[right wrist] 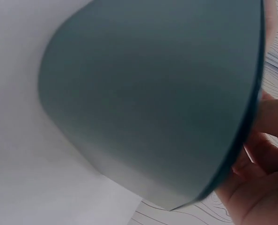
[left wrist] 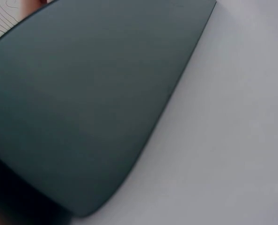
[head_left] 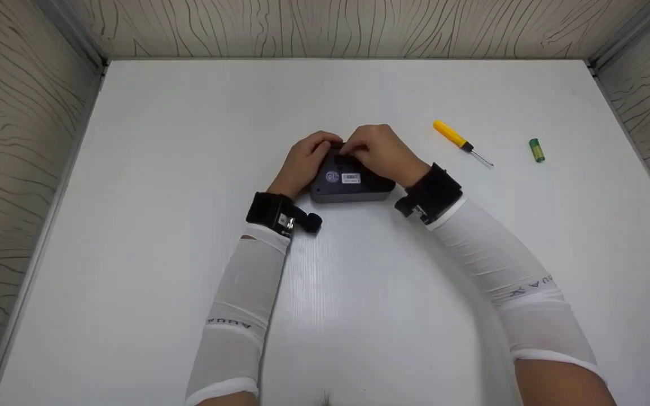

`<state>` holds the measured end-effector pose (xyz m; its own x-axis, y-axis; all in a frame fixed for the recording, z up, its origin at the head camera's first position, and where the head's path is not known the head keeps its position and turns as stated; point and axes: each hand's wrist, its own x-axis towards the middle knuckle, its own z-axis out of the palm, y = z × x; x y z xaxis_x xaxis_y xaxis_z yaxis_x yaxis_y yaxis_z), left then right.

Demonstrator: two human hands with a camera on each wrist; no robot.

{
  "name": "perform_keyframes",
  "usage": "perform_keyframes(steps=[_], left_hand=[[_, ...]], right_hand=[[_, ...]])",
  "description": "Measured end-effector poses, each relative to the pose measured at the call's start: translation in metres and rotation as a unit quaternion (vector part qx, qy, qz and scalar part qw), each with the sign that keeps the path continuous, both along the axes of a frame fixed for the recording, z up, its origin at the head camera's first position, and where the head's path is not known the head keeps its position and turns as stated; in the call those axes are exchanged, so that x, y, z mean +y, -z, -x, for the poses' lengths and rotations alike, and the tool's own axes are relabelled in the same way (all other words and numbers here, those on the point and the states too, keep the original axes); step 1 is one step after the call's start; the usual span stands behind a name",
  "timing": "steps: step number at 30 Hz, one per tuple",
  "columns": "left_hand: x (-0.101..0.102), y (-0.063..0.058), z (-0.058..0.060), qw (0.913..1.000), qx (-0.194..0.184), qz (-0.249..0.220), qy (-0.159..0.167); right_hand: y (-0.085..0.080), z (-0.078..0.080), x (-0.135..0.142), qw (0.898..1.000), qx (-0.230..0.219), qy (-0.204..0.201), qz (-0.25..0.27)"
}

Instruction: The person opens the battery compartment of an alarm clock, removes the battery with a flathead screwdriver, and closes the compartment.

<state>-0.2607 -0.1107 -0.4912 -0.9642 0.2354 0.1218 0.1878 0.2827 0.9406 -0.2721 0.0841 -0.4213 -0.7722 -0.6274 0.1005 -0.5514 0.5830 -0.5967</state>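
A dark grey, wedge-shaped device (head_left: 353, 189) with rounded corners lies on the white table, a round sticker and a white barcode label on its upward face. My left hand (head_left: 304, 159) grips its left side, thumb along the upper edge. My right hand (head_left: 384, 151) is over its upper right part, bent fingertips right at a small darker patch near the top edge; I cannot tell whether they pinch a piece there. Both wrist views are mostly filled by the smooth side of the device (left wrist: 97, 93). Curled right-hand fingers (right wrist: 265, 187) show past its edge in the right wrist view.
A screwdriver (head_left: 453, 135) with a yellow handle lies right of the right hand, its metal tip slanting toward the front. Farther right sits a small green battery (head_left: 536, 150). Wood-grain patterned panels (head_left: 347, 28) border the table at the back and sides.
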Motion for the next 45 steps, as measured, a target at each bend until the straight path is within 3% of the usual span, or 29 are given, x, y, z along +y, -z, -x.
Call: perform_keyframes(steps=[24, 34, 45], left_hand=[[0.0004, -0.0006, -0.0004, 1.0, -0.003, -0.005, -0.001], [-0.0007, 0.0015, -0.0001, 0.9999, 0.0, -0.013, -0.001], [0.0022, -0.0012, -0.0004, 0.9999, 0.002, -0.007, -0.012]], right_hand=[[-0.0025, -0.0014, -0.0041, 0.999, -0.006, 0.018, -0.025], [-0.0003, 0.0002, -0.0056, 1.0, 0.013, 0.004, -0.024], [-0.0004, -0.0025, -0.0063, 0.999, 0.021, 0.016, -0.04]])
